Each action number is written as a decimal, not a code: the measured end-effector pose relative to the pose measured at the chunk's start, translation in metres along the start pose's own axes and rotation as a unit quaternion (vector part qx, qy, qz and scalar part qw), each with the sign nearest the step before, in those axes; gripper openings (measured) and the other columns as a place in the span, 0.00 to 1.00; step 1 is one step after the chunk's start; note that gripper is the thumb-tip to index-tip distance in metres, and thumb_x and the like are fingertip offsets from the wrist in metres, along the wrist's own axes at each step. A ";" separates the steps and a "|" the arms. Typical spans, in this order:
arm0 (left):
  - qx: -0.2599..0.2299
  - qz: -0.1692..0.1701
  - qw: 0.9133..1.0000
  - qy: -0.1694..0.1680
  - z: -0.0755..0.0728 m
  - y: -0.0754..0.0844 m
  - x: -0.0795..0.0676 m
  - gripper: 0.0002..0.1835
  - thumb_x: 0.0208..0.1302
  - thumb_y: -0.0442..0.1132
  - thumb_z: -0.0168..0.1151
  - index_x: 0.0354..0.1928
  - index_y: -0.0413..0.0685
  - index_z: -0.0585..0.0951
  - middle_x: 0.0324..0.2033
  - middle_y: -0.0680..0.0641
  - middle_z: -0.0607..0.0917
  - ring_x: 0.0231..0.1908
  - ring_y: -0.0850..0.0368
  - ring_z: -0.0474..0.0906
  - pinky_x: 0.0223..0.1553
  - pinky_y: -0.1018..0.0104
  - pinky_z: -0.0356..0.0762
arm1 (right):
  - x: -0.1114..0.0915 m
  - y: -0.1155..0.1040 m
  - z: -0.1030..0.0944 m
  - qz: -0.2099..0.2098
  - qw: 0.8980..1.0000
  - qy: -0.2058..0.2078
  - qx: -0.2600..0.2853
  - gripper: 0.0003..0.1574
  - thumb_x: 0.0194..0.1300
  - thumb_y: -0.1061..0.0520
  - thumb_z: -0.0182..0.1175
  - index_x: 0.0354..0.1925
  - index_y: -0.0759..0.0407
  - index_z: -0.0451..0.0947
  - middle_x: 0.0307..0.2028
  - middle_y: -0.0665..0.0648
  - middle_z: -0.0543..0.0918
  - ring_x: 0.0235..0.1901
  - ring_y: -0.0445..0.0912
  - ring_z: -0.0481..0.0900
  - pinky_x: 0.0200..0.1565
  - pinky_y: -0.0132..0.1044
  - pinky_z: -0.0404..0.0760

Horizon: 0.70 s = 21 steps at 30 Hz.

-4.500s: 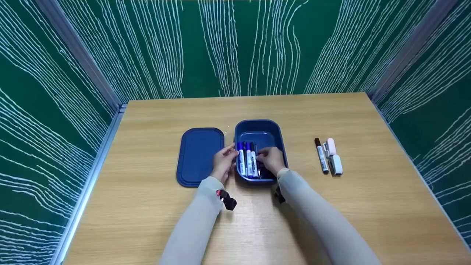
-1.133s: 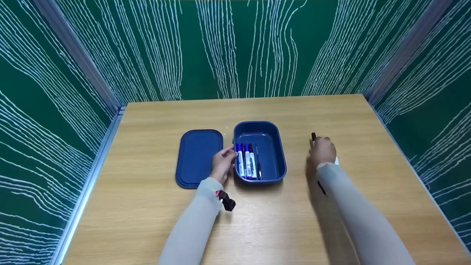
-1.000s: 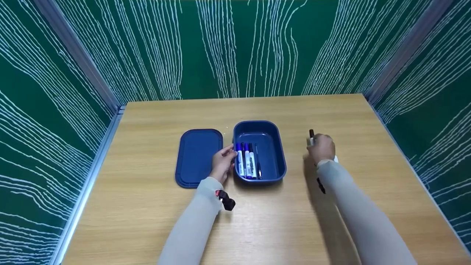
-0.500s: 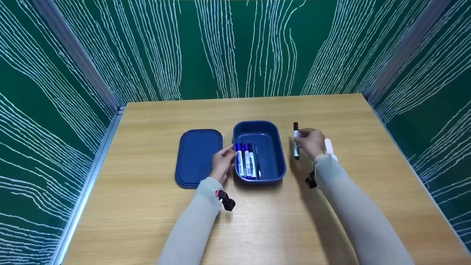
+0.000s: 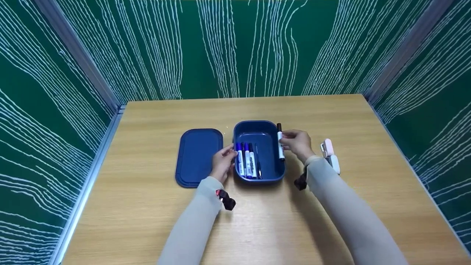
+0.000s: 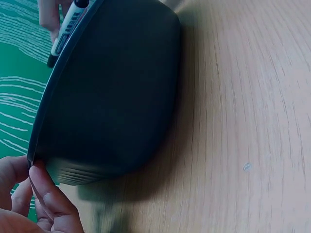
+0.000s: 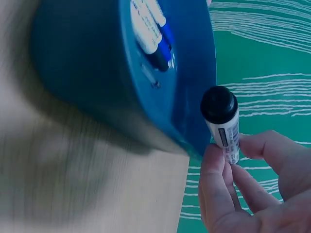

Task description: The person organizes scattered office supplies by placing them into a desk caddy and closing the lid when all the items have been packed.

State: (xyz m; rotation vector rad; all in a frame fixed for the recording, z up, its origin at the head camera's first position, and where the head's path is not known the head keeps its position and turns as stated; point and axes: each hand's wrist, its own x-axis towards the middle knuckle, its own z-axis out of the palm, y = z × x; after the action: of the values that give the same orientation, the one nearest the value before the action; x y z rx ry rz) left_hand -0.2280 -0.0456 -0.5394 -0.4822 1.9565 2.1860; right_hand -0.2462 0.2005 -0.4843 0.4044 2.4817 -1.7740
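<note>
A dark blue box (image 5: 259, 127) stands open on the table, with several white-bodied markers (image 5: 246, 160) and a thin dark pen (image 5: 258, 162) lying along its left half. My left hand (image 5: 222, 162) pinches the box's left rim between thumb and fingers; the left wrist view shows the thumb (image 6: 51, 191) on the outer wall. A white marker with black ends (image 5: 280, 142) is pinched upright-on in my right hand (image 5: 298, 143), over the box's right rim. In the right wrist view the marker's black end (image 7: 219, 104) faces the camera, just outside the box wall.
A flat blue lid (image 5: 200, 158) lies on the table left of the box. Right of my right hand sit a pink-and-white item (image 5: 327, 147) and a white item with a dark side (image 5: 333, 163), end to end. Green walls with white lines (image 5: 235, 48) enclose the table.
My right hand has gone from inside the box to the right, picked up the marker lying there, and carried it left to the box's right rim. The left hand stays at the left rim.
</note>
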 end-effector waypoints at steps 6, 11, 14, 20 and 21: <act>-0.005 -0.001 1.000 -0.003 0.000 0.000 0.000 0.24 0.64 0.31 0.61 0.64 0.44 0.77 0.56 0.40 0.81 0.34 0.66 0.75 0.22 0.80 0.74 | -0.003 -0.002 0.013 0.011 1.000 -0.017 0.001 0.24 0.60 0.67 0.62 0.56 0.72 0.77 0.41 0.59 0.81 0.29 0.37 0.80 0.37 0.32 0.86; -0.002 -0.001 1.000 -0.001 0.000 0.001 -0.001 0.24 0.65 0.31 0.61 0.63 0.44 0.77 0.56 0.40 0.81 0.36 0.65 0.76 0.23 0.80 0.74 | -0.005 -0.004 0.025 0.017 0.999 -0.026 -0.028 0.24 0.60 0.67 0.63 0.56 0.70 0.78 0.44 0.62 0.82 0.33 0.41 0.81 0.42 0.38 0.87; -0.002 -0.003 1.000 -0.001 0.000 0.001 -0.001 0.23 0.65 0.32 0.62 0.63 0.45 0.78 0.56 0.41 0.81 0.35 0.65 0.76 0.23 0.79 0.75 | -0.006 -0.004 0.034 0.013 0.998 -0.031 -0.046 0.23 0.61 0.68 0.63 0.56 0.69 0.78 0.45 0.63 0.82 0.35 0.44 0.82 0.43 0.40 0.87; -0.006 -0.004 1.000 -0.002 -0.001 0.000 0.000 0.23 0.65 0.32 0.62 0.63 0.45 0.78 0.55 0.42 0.82 0.36 0.65 0.77 0.24 0.78 0.75 | -0.009 0.003 0.054 -0.021 0.997 -0.028 -0.073 0.20 0.57 0.71 0.65 0.50 0.72 0.80 0.34 0.58 0.81 0.25 0.40 0.79 0.31 0.31 0.85; -0.005 -0.004 1.000 -0.002 -0.001 0.000 0.000 0.23 0.65 0.32 0.62 0.63 0.45 0.78 0.55 0.41 0.82 0.36 0.64 0.77 0.24 0.78 0.75 | -0.010 0.005 0.057 -0.028 0.996 -0.027 -0.080 0.19 0.56 0.71 0.64 0.49 0.72 0.80 0.33 0.58 0.81 0.23 0.39 0.78 0.28 0.29 0.84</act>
State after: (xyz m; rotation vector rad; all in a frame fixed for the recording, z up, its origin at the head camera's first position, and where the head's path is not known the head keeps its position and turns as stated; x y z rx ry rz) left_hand -0.2278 -0.0466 -0.5390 -0.4854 1.9378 2.1920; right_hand -0.2412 0.1472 -0.5063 0.2745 2.5969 -1.5677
